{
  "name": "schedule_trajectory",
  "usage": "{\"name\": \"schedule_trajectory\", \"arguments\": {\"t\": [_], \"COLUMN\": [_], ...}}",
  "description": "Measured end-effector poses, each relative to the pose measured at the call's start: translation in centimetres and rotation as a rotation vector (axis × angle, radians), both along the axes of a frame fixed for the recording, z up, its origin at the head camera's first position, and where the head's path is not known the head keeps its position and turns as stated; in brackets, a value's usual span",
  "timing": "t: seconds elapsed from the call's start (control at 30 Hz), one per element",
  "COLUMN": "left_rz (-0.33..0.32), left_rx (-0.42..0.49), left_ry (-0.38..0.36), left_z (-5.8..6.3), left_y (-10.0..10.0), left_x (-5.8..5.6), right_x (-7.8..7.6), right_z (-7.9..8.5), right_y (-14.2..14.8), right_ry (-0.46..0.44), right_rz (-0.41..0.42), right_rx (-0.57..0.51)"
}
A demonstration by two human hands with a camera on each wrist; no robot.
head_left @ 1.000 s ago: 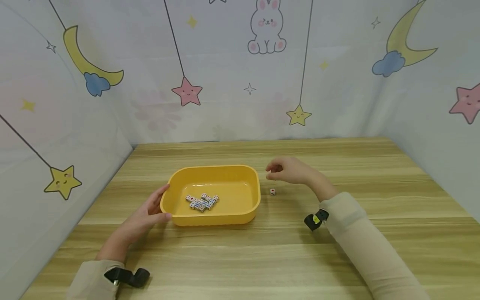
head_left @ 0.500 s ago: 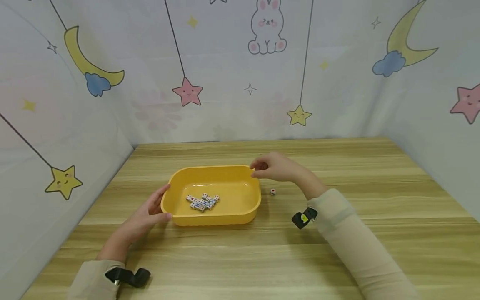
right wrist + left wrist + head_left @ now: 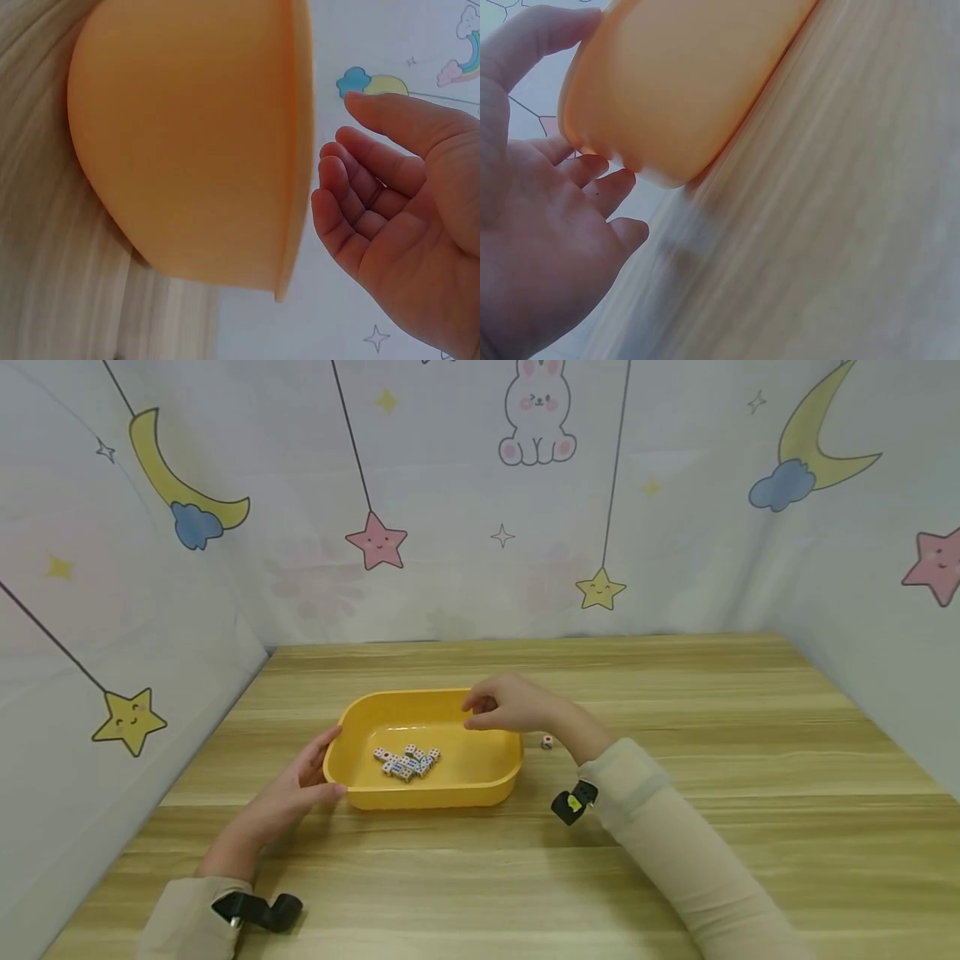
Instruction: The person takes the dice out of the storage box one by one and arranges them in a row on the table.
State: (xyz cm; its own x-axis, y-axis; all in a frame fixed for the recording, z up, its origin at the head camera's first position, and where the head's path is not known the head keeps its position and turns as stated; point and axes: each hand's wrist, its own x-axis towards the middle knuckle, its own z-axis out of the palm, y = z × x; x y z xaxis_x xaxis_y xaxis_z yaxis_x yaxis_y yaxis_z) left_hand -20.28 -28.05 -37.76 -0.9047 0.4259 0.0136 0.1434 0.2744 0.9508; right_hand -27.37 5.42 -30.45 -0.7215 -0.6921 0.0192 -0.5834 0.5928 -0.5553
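Note:
A yellow plastic tub (image 3: 431, 797) stands on the table, with several small white dice (image 3: 408, 762) grouped in its left half. My left hand (image 3: 296, 789) holds the tub's left end, thumb at the near rim and fingers around the outer wall; the left wrist view shows the fingertips (image 3: 615, 187) against that wall. My right hand (image 3: 513, 703) is over the tub's right part, its fingers loosely bent. In the right wrist view a gap shows between thumb and fingers (image 3: 341, 176), with nothing seen in it. One die (image 3: 547, 742) lies on the table right of the tub.
The wood-grain table (image 3: 480, 877) reaches back to a pale curtain (image 3: 465, 602) printed with moons, stars and a rabbit. Curtain also stands at both sides. A black wrist camera (image 3: 257, 912) is strapped to the left sleeve and another camera (image 3: 573, 802) to the right.
My right hand has moved left from beside the tub, across its right rim, to over its inside. The left hand, tub and dice have kept their places.

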Motion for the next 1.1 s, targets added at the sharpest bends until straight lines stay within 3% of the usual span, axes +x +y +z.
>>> {"name": "schedule_trajectory", "arguments": {"t": [0.23, 0.43, 0.77, 1.1], "left_rz": [-0.008, -0.013, -0.01, -0.006], "left_rx": [0.013, 0.025, 0.02, 0.025], "left_ry": [-0.005, -0.005, -0.007, -0.004], "left_z": [0.0, -0.1, 0.0, 0.0], "left_y": [0.0, 0.0, 0.0, 0.0], "left_x": [-0.1, -0.1, -0.1, 0.0], "right_x": [0.3, 0.4, 0.2, -0.1], "right_z": [-0.8, -1.2, -1.5, -2.3], "right_y": [-1.8, -2.8, -3.9, -4.6], "right_ry": [-0.022, -0.046, -0.011, -0.053], "right_rz": [0.046, 0.045, 0.055, 0.036], "right_rx": [0.011, 0.01, 0.012, 0.011]}}
